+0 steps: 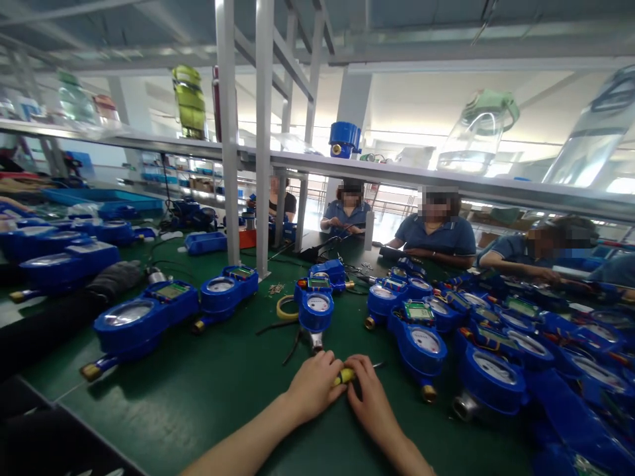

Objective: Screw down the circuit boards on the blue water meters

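Both of my hands are together low in the middle of the view, over the green bench. My left hand (316,383) has its fingers curled round a yellow-and-black screwdriver handle (344,377). Against the other side of the handle, my right hand (368,391) closes with bent fingers. The thin shaft pokes out to the right, past the right fingers. Just beyond my hands a blue water meter (316,311) points its metal pipe end toward me. Its dial faces up, and a green circuit board shows in the open housing behind the dial.
Many blue meters (424,340) crowd the right side; others (133,317) line the left. A tape roll (286,307) lies beside the middle meter. A co-worker's dark-gloved hand (116,277) reaches in at left. Metal posts (264,198) carry a shelf with bottles. Several people sit opposite.
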Demonstrator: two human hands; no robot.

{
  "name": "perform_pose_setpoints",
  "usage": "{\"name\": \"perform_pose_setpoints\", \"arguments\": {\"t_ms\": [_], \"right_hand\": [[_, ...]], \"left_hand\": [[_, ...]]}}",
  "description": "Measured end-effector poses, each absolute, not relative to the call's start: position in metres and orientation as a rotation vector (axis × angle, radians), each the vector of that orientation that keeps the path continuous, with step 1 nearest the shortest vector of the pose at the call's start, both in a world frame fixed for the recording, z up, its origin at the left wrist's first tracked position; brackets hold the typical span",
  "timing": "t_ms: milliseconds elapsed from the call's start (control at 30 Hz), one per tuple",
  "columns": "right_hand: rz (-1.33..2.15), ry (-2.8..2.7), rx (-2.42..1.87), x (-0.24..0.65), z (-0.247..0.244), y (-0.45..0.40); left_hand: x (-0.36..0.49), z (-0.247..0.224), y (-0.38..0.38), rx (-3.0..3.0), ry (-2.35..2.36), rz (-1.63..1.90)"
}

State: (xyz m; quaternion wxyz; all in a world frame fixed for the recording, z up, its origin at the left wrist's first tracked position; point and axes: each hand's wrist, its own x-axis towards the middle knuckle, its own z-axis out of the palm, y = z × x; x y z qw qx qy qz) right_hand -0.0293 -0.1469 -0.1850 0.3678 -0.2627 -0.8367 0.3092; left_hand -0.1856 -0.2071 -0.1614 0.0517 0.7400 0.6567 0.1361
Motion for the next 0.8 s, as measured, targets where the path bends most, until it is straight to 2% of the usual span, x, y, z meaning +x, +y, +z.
{"name": "perform_pose_setpoints", "arguments": {"t_ms": [167,367,500,800], "right_hand": [[0.832,-2.105,-0.758,-0.021,-0.169,-0.136],[0.838,-1.915,-0.931,-0.035,-0.105,-0.103],[1.147,-1.883,-0.990,-0.086,-0.089,-0.083],[2.176,-1.514,-0.932,-0.152,-0.107,-0.058]], "left_hand": [[-0.186,-0.159,-0.208,2.217,1.996,0.389],[-0.185,-0.153,-0.210,2.252,1.880,0.377],[-0.187,-0.147,-0.214,2.369,1.634,0.343],[-0.202,-0.147,-0.210,2.420,1.290,0.282]]}}
